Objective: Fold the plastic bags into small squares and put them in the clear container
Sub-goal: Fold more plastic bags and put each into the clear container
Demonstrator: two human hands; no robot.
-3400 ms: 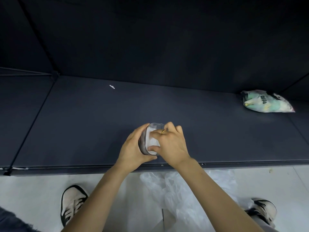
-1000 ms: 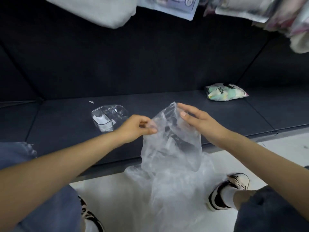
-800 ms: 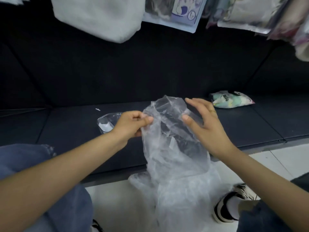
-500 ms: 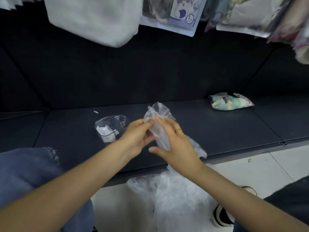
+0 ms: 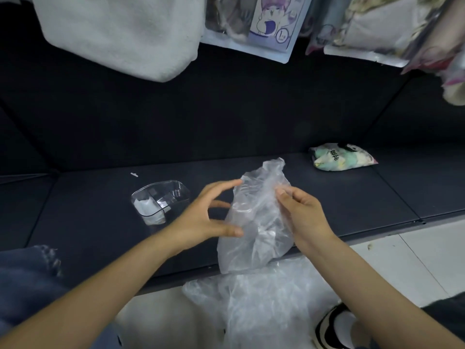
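The plastic bag (image 5: 256, 222) stands upright between the hands, long axis vertical, its top pinched by the right hand (image 5: 302, 212); the left hand (image 5: 206, 217) is spread, released. Beneath lies a dark shelf (image 5: 339, 197), with the clear container (image 5: 159, 200) left of the left hand.

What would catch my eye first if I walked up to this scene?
Probably the crinkled clear plastic bag held up at centre between the left hand and right hand, over the dark shelf. To its left stands a small clear plastic container; far right lies a pastel printed packet.
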